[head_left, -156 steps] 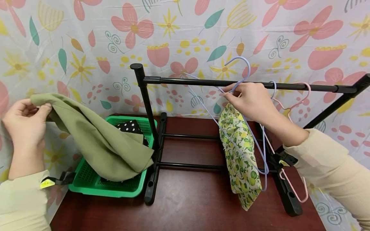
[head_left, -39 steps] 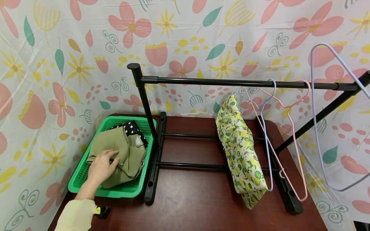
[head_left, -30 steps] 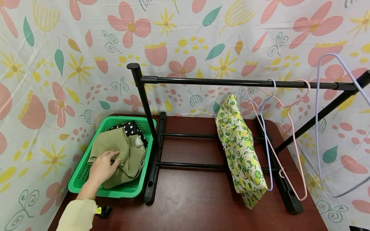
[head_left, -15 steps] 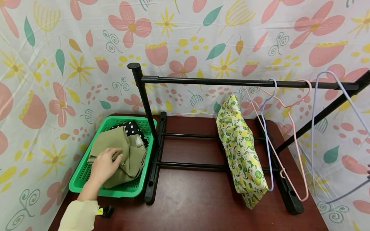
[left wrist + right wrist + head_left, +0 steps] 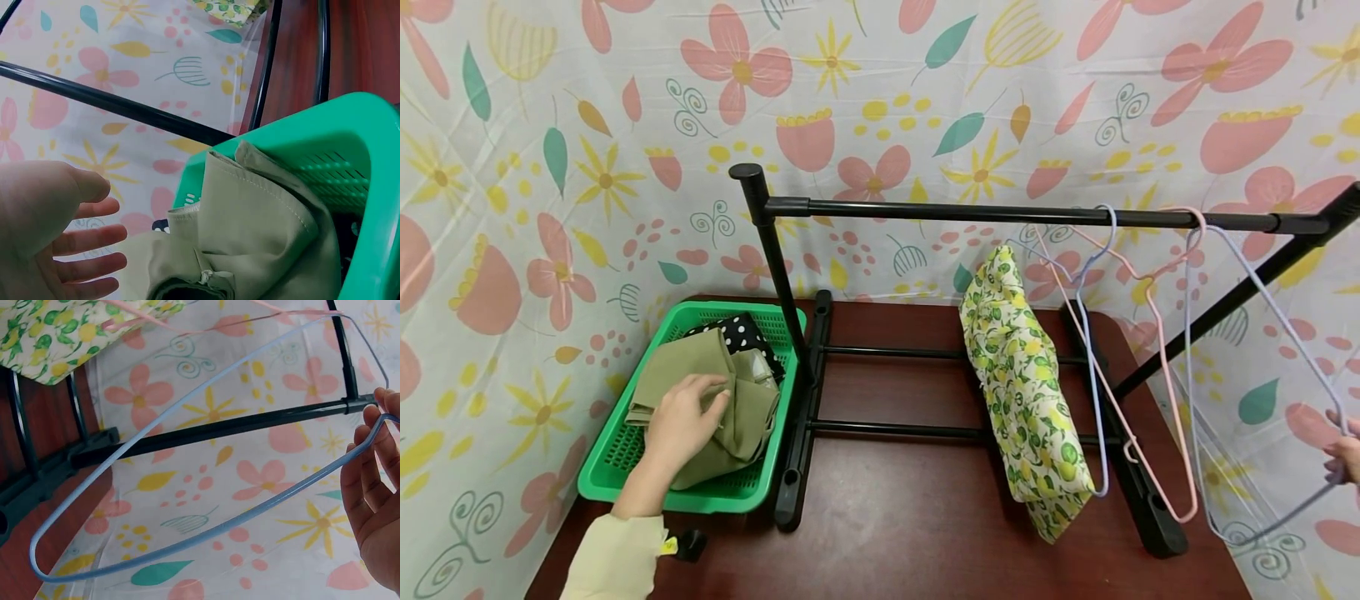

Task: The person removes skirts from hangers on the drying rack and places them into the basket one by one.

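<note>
Looks bright and evenly lit in the head view, with soft whitish glare on the flat, dark red-brown tabletop and a faint shadow along the near foot of the shallow green perforated plastic basket. Appears dimmer and cooler in both wrist views, with the bare right hand in shade and pale highlights along the thin light-blue hanger. Reads slightly soft there.

Passable: under black bar, between left post and lemon-print cloth. I see pink hanger and hung blue hanger crowding the bar's right end. Left post stands between left hand and that gap.
</note>
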`<state>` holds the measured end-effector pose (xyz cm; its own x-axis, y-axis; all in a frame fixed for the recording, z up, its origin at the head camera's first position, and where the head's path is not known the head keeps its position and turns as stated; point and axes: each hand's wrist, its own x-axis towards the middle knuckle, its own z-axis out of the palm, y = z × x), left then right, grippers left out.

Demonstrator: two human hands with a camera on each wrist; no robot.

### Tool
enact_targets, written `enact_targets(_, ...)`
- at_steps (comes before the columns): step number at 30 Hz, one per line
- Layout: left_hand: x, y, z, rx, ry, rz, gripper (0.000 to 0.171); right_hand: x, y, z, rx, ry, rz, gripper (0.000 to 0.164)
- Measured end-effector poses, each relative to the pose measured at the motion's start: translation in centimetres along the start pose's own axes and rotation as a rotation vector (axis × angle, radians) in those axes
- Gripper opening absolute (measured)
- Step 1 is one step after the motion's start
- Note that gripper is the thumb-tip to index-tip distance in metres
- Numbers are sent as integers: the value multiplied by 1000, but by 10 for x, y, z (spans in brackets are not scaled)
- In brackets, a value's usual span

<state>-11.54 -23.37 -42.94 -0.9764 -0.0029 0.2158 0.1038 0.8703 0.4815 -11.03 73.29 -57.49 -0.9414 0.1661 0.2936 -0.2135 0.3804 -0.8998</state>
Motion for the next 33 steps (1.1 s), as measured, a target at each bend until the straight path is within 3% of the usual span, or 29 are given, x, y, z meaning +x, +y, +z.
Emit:
enact_targets(1,0,1,0,-2,-1,0,29,-7,-27,17,-72,72,49,51)
enact_targets(3,2,3,0,-5,-3,2,29,-25,-93,63,-288,253,-19,40)
enact_targets(8,4,8,0,-21,6,15,28,-43,-256,152,-343,350,-23,42)
enact_targets(11,4,11,0,-41,14,22,27,-44,-313,181,-323,361,-55,52)
enact_targets(14,4,13,0,-56,19,28,27,-39,-333,190,-345,364,-76,52)
enact_targets(19,4,17,0,-69,25,32,25,-27,-337,190,-427,352,-89,46)
enact_targets(25,5,19,2,-73,28,27,26,-10,-342,193,-469,332,-254,48)
enact_targets(33,7,23,7,-63,46,34,23,14,-348,202,-425,276,-448,49)
